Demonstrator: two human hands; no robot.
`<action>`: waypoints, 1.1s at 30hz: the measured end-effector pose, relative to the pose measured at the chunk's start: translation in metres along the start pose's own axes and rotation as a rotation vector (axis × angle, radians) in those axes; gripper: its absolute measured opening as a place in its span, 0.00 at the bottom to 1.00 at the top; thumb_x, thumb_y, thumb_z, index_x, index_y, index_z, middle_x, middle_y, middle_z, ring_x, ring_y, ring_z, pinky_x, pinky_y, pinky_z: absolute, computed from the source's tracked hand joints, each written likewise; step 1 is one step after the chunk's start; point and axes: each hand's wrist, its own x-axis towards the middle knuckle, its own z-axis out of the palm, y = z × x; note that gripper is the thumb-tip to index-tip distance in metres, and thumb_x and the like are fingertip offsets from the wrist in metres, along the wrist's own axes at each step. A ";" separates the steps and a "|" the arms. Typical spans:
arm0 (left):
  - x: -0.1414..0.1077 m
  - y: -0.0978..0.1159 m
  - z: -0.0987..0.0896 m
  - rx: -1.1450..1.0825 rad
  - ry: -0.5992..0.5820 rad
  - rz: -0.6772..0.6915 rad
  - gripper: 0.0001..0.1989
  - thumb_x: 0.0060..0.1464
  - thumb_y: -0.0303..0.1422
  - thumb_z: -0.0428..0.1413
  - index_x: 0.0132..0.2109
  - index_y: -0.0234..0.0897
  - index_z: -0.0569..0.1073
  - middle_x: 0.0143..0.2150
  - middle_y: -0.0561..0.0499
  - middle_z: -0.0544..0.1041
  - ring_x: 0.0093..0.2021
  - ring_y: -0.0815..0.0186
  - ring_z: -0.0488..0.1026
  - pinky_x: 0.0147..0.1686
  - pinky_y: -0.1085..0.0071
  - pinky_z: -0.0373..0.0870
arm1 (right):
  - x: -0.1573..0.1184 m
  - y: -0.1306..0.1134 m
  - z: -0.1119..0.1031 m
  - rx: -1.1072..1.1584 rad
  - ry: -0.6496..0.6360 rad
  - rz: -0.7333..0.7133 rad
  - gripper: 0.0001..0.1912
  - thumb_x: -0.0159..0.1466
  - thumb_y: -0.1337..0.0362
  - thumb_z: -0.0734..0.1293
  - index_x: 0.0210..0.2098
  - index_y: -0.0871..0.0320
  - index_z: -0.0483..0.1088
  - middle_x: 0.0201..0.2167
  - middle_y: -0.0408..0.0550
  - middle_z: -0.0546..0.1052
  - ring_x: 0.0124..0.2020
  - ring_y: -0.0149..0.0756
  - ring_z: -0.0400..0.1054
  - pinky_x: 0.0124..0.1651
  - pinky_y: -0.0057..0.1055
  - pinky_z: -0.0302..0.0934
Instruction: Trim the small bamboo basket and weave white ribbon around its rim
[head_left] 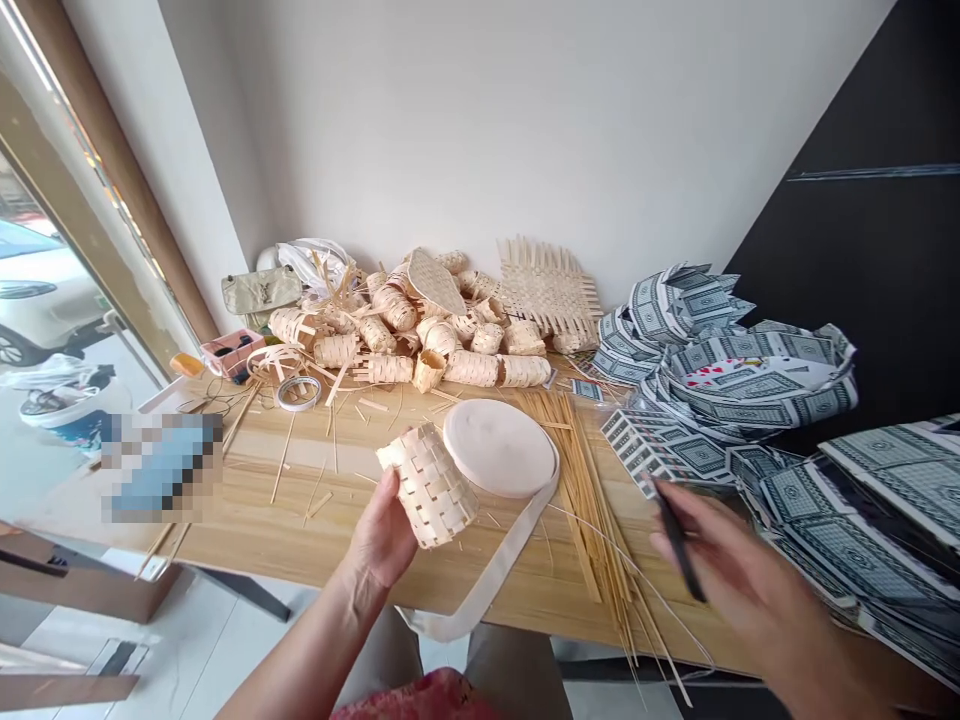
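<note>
Woven bamboo basket [427, 485] sits in the left hand [381, 532], above the worktop [525, 585]; the left fingers curl loosely up its side, gripping it from below; it stands just beside one pale round disc [499, 447], which a cream strip [487, 590] runs from, hanging over the worktop's front edge; the right hand [750, 570], blurred, is half-closed around one slim black tool [679, 540], near the patterned card sheets [817, 510] at the worktop's right end; one long bundle of bamboo strips [581, 490] lies between the hands; bamboo offcuts [322, 490] are scattered left of the basket; further back are one roll of tape [298, 392], one woven square mat [551, 290] and a heap of woven bamboo pieces [397, 335], too tangled to count.
</note>
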 end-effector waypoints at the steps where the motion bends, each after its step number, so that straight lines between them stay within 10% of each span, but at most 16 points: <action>1: -0.001 -0.003 0.003 0.018 -0.010 0.032 0.30 0.38 0.46 0.64 0.50 0.42 0.71 0.45 0.47 0.77 0.56 0.51 0.66 0.56 0.56 0.59 | 0.004 -0.021 0.003 0.050 0.027 -0.049 0.19 0.64 0.65 0.57 0.55 0.52 0.60 0.43 0.55 0.73 0.39 0.43 0.71 0.35 0.35 0.70; 8: -0.011 -0.018 0.015 0.091 -0.073 0.139 0.32 0.44 0.44 0.62 0.56 0.47 0.64 0.54 0.48 0.71 0.58 0.55 0.63 0.56 0.60 0.60 | 0.028 -0.110 0.034 0.016 0.112 -0.336 0.20 0.61 0.67 0.58 0.52 0.62 0.65 0.37 0.54 0.69 0.36 0.40 0.68 0.38 0.36 0.68; 33: -0.023 -0.014 0.018 0.164 0.017 0.252 0.37 0.39 0.45 0.64 0.56 0.49 0.61 0.54 0.49 0.68 0.51 0.56 0.66 0.49 0.63 0.64 | 0.035 -0.122 0.030 0.030 -0.090 -0.355 0.20 0.61 0.71 0.58 0.53 0.63 0.66 0.35 0.52 0.71 0.34 0.37 0.69 0.36 0.35 0.69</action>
